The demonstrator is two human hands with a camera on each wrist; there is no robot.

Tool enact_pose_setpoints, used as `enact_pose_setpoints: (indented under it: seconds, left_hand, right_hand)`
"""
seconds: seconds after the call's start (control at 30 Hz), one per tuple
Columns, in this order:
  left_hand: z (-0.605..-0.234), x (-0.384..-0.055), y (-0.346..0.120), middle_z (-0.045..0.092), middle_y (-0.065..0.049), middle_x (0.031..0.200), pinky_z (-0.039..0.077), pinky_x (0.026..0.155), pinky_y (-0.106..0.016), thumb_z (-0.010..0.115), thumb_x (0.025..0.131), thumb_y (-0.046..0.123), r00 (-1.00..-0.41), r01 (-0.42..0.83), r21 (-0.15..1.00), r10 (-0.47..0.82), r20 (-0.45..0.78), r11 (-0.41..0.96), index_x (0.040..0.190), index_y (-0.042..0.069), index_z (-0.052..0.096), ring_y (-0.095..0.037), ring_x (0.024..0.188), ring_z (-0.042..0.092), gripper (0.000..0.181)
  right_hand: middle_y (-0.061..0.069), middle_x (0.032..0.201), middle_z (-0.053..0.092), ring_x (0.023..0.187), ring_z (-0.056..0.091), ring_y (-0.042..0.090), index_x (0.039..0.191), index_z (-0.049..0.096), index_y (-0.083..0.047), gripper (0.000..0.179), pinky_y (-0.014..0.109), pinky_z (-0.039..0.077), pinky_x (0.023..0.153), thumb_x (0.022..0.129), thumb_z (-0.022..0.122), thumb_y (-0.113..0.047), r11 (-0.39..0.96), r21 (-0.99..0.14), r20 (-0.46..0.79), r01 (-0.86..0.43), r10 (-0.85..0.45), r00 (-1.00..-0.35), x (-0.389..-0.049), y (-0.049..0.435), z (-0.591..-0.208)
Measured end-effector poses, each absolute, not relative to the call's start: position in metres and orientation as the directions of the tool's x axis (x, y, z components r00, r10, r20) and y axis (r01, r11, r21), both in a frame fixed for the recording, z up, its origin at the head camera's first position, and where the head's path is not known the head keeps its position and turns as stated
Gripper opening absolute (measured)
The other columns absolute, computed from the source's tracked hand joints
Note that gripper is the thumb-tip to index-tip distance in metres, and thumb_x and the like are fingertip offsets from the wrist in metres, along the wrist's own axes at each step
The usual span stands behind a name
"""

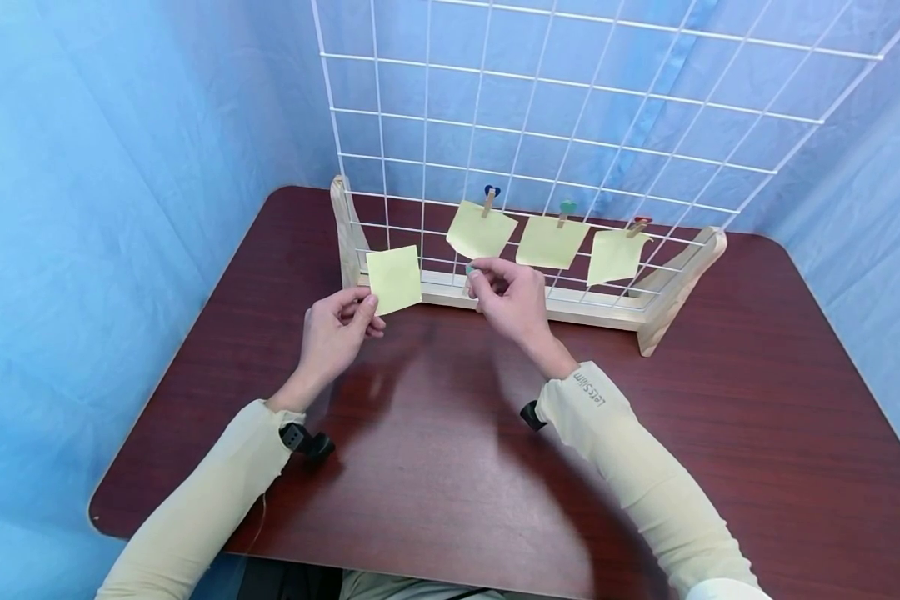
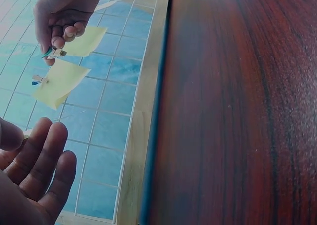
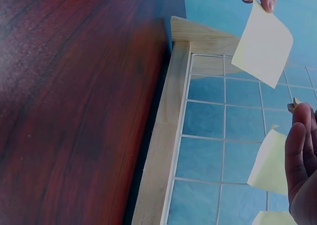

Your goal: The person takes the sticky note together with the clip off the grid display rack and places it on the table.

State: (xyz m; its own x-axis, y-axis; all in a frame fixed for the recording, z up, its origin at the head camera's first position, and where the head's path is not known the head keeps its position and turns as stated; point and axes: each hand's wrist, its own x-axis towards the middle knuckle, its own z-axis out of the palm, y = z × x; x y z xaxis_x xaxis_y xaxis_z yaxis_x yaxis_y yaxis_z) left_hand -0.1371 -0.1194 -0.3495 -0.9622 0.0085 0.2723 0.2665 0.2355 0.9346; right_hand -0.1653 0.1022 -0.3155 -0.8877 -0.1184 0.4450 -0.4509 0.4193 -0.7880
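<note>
My left hand (image 1: 336,332) pinches a square yellow sticky note (image 1: 395,280) by its lower left corner, in front of the left end of a white wire grid. In the right wrist view that note (image 3: 265,44) hangs flat from the fingertips. My right hand (image 1: 517,304) pinches a small wooden clothespin (image 2: 57,53) with a teal-green top, in front of the grid and below the hung notes. Three yellow notes hang in a row: the left one (image 1: 480,232) under a blue heart clothespin (image 1: 492,192), the middle under a green one (image 1: 567,208), the right under a red one (image 1: 641,222).
The grid stands upright in a pale wooden frame with a base bar (image 1: 592,314) and side feet, the right foot (image 1: 678,292) nearest me. Beneath is a dark red-brown table (image 1: 435,467). Blue cloth (image 1: 120,167) surrounds it. Each wrist carries a small black camera (image 1: 306,440).
</note>
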Motion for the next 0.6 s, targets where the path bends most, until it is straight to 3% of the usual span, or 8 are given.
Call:
enact_pose_setpoints:
  seconds: [0.23, 0.6]
  left_hand:
    - [-0.351, -0.136, -0.12, 0.063, -0.025, 0.068, 0.053, 0.058, -0.036, 0.052, 0.089, 0.008, -0.96, 0.271, 0.929, 0.005, 0.279, 0.252, 0.098, -0.008, 0.061, -0.036, 0.06, 0.063, 0.02]
    - [-0.354, -0.134, -0.122, 0.063, -0.023, 0.065, 0.053, 0.057, -0.04, 0.053, 0.089, 0.008, -0.96, 0.269, 0.921, 0.001, 0.28, 0.281, 0.096, -0.007, 0.061, -0.035, 0.057, 0.063, 0.018]
  right_hand:
    - [0.008, 0.06, 0.062, 0.043, 0.053, 0.006, 0.087, 0.068, -0.004, 0.013, 0.017, 0.042, 0.045, 0.084, 0.057, -0.008, 0.426, -0.784, 0.44, -0.452, -0.132, -0.888, -0.186, 0.109, -0.345]
    - [0.006, 0.059, 0.063, 0.044, 0.056, 0.007, 0.087, 0.069, -0.008, 0.016, 0.02, 0.044, 0.047, 0.082, 0.056, -0.015, 0.478, -0.763, 0.419, -0.435, -0.146, -0.896, -0.186, 0.109, -0.351]
